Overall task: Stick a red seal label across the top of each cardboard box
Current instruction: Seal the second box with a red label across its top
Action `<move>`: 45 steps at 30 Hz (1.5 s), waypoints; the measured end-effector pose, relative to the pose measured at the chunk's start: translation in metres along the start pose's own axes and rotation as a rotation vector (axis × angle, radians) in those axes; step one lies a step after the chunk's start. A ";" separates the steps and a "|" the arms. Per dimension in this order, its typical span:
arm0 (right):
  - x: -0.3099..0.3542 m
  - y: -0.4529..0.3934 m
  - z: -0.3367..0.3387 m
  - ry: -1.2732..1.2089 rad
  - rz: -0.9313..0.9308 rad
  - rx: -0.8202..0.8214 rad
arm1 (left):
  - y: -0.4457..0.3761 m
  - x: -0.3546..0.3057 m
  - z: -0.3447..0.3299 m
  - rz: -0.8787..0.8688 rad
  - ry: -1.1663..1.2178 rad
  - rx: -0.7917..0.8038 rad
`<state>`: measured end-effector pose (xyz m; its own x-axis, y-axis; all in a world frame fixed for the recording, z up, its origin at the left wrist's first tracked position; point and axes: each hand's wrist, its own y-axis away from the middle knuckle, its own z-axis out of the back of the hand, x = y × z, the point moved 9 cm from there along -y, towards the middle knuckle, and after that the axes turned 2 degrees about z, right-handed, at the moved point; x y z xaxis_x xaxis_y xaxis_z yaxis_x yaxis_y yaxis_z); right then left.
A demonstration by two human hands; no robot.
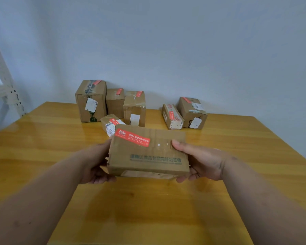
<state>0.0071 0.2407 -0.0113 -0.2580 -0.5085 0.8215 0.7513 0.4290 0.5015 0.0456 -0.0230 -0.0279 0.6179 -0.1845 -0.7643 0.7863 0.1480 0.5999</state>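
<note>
Yellow wooden table (42,147) against a pale wall. Left hand (95,161) and right hand (200,161) grip opposite ends of a cardboard box (148,156), long axis crosswise, red seal label (132,138) on top.

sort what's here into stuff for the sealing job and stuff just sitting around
For the job: held box with its red seal label, gripped by left hand and right hand; six labelled boxes at the back of the table.

Just there: white metal rack, wall.
</note>
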 end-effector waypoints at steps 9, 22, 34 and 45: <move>-0.005 -0.004 0.007 0.205 -0.147 -0.152 | 0.001 -0.019 0.009 -0.190 -0.309 -0.236; 0.048 -0.001 0.018 0.425 0.154 -0.367 | 0.009 -0.047 -0.009 -0.382 0.035 -0.017; 0.028 0.000 -0.022 0.272 -0.033 0.160 | 0.011 -0.061 -0.009 -0.494 -0.211 -0.263; 0.060 0.002 0.035 0.320 0.276 -0.524 | 0.022 -0.067 -0.053 -0.442 -0.317 0.122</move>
<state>-0.0282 0.2371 0.0484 0.1174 -0.6630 0.7394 0.9802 0.1967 0.0207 0.0214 0.0437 0.0237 0.1847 -0.4891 -0.8524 0.9537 -0.1203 0.2756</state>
